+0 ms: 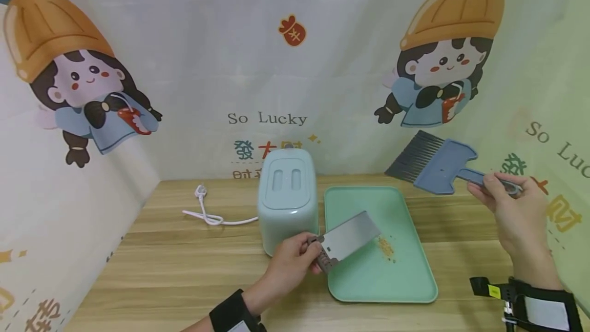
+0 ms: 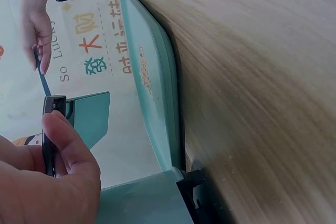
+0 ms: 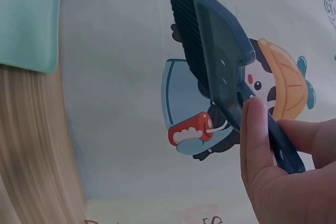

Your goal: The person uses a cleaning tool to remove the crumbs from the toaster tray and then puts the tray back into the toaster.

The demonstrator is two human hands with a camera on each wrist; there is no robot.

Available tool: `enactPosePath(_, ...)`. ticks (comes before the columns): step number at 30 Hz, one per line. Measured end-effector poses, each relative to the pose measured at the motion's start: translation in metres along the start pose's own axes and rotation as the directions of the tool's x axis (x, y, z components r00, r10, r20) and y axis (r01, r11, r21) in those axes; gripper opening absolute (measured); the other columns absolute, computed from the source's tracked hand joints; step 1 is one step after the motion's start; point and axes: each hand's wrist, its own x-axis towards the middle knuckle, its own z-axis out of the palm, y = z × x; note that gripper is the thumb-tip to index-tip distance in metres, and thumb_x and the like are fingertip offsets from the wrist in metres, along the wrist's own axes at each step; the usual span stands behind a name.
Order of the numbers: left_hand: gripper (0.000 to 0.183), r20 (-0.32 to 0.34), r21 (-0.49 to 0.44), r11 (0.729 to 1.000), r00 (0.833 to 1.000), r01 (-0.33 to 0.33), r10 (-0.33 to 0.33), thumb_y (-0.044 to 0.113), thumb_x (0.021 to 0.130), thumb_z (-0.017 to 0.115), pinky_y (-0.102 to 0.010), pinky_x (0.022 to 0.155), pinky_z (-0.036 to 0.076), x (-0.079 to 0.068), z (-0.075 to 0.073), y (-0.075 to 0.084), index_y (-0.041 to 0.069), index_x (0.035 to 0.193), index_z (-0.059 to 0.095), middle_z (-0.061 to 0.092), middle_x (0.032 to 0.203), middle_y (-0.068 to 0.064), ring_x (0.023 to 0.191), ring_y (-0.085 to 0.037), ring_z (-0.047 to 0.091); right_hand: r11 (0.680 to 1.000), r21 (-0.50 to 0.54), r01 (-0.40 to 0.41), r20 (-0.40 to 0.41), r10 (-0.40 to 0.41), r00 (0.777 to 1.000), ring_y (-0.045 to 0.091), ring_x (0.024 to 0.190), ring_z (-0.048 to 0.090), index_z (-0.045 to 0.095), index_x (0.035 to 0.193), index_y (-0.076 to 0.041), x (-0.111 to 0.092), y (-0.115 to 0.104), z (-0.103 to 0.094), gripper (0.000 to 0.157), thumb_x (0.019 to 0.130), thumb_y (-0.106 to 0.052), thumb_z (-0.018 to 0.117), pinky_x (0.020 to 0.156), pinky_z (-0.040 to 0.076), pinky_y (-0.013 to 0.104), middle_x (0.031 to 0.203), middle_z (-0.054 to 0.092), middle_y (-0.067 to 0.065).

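Note:
My left hand (image 1: 290, 260) pinches the grey end of a flat metal crumb tray (image 1: 352, 237), thumb on top. The crumb tray slants over the left part of a mint green serving tray (image 1: 382, 288), beside a pale green toaster (image 1: 288, 219). Tan crumbs (image 1: 385, 246) lie in a small pile on the serving tray, just off the metal tip. Raised at the right, my right hand (image 1: 523, 216) grips the handle of a blue brush (image 1: 444, 165), its dark bristles pointing left. In the right wrist view the brush (image 3: 223, 64) hangs clear of the table.
The toaster's white power cord (image 1: 216, 219) and plug (image 1: 200, 192) lie on the wooden table (image 1: 184, 270) to the left. A printed cloth (image 1: 207, 65) with cartoon figures hangs behind the table and along both sides.

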Motion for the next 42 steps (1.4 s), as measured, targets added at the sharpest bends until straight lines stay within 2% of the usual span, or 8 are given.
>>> enactPosePath(10,0.016,0.008,-0.004,1.000,1.000,0.015,-0.015,0.009,0.097,0.053,-0.020,0.055,0.048,-0.012,-0.002,0.026,0.000,0.107,0.062,0.066,0.077,-0.007,0.065,-0.021,0.063,0.957,0.260,-0.126,0.070,0.111,0.991,0.020,0.101,0.062,0.036,0.116,0.002,0.007,0.000,-0.031,0.019,0.099,0.002,0.045,0.092,0.045,0.029,0.132,0.032,0.004)
enactPosePath(14,0.016,0.005,-0.002,1.000,1.000,-0.012,0.012,0.007,0.096,0.054,-0.023,0.056,0.049,-0.017,-0.004,0.038,-0.003,0.106,0.062,0.066,0.076,-0.008,0.064,-0.022,0.062,0.912,0.354,-0.208,0.049,0.204,0.978,0.015,0.104,0.059,0.034,0.125,-0.003,0.009,0.009,-0.043,0.025,0.100,0.002,0.039,0.097,0.040,0.030,0.154,0.001,-0.002)
enactPosePath(17,0.016,0.003,-0.012,1.000,1.000,-0.019,0.019,0.007,0.096,0.054,-0.024,0.055,0.050,-0.018,-0.005,0.038,-0.003,0.106,0.062,0.066,0.076,-0.008,0.064,-0.021,0.062,0.885,0.376,-0.275,0.030,0.285,0.958,0.012,0.096,0.061,0.037,0.125,-0.008,0.010,0.017,-0.051,0.026,0.101,0.001,0.038,0.098,0.040,0.028,0.153,-0.015,-0.008)
enactPosePath(23,0.017,-0.002,0.001,1.000,1.000,-0.007,0.007,0.008,0.097,0.053,-0.023,0.056,0.049,-0.019,-0.006,0.041,-0.002,0.107,0.062,0.066,0.076,-0.008,0.065,-0.021,0.062,0.809,0.404,-0.427,0.087,0.431,0.898,0.016,0.093,0.064,0.037,0.128,-0.013,0.007,0.032,-0.066,0.030,0.102,0.001,0.036,0.097,0.041,0.026,0.151,-0.018,-0.014)
enactPosePath(29,0.016,-0.003,-0.005,1.000,1.000,-0.003,0.003,0.008,0.096,0.054,-0.020,0.056,0.049,-0.018,-0.004,0.042,-0.002,0.106,0.062,0.066,0.076,-0.008,0.064,-0.021,0.062,0.789,0.291,-0.541,0.052,0.551,0.833,0.012,0.095,0.064,0.025,0.138,-0.026,0.000,0.043,-0.081,0.042,0.103,-0.005,0.034,0.087,0.046,0.017,0.146,-0.026,-0.022)
enactPosePath(33,0.016,0.002,-0.013,1.000,1.000,-0.001,0.001,0.008,0.097,0.054,-0.020,0.056,0.049,-0.018,-0.003,0.041,-0.002,0.106,0.062,0.066,0.078,-0.008,0.065,-0.020,0.062,0.797,0.220,-0.562,0.018,0.573,0.819,0.006,0.088,0.063,0.013,0.146,-0.029,-0.001,0.052,-0.086,0.055,0.102,-0.005,0.035,0.094,0.042,0.021,0.150,-0.020,-0.019)
enactPosePath(37,0.017,0.009,-0.023,1.000,1.000,0.015,-0.015,0.009,0.097,0.053,-0.020,0.057,0.050,-0.017,-0.004,0.040,-0.002,0.106,0.062,0.067,0.079,-0.008,0.066,-0.020,0.062,0.846,0.019,-0.533,0.020,0.533,0.846,0.004,0.095,0.058,-0.008,0.150,-0.013,-0.001,0.059,-0.088,0.066,0.101,-0.004,0.035,0.097,0.040,0.024,0.153,0.001,-0.003)
enactPosePath(42,0.017,0.005,-0.031,0.999,1.000,0.023,-0.023,0.009,0.097,0.053,-0.020,0.057,0.050,-0.017,-0.004,0.040,-0.001,0.106,0.062,0.066,0.079,-0.007,0.066,-0.020,0.062,0.848,-0.286,-0.447,0.070,0.484,0.873,0.002,0.086,0.061,0.031,0.132,0.006,-0.002,0.059,-0.089,0.036,0.102,-0.010,0.041,0.093,0.045,0.026,0.143,0.005,0.032)
